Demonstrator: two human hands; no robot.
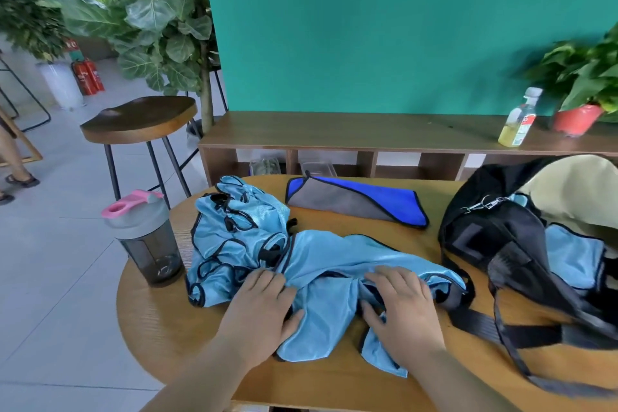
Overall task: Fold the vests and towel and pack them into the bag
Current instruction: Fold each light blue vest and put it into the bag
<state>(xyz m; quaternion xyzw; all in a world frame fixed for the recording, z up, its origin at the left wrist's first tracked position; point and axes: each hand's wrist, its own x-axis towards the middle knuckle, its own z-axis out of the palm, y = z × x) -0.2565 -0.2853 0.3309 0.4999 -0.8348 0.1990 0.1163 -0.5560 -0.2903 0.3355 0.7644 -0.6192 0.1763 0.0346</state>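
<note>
both hands are down on the nearest vest
left hand [264,304]: palm down on its left part, fingers loosely spread, pressing; no pinch that I can see
right hand [401,308]: same, flat and splayed on the right part, holding nothing

light-blue vest [334,257]: rumpled, not yet folded, near middle of the round wooden table [334,381]. Long axis roughly left-right across the person; right end reaches toward the bag, near-left corner trails to the table edge. One hand sits either side of its middle, so I'd guess smooth flat first, then fold along that axis

touching it on the left: heap of vests [240,227], all bunched, no usable axis
shaker bottle [147,237] is just beside the heap, at the left rim

far side: blue-and-grey towel [354,202], one corner flapped over, long axis also left-right, apart from the vest

right of the hands: black duffel bag [501,244], mouth open up and toward the person, a blue piece [575,257] already inside. Right hand is the nearer one for loading
</note>
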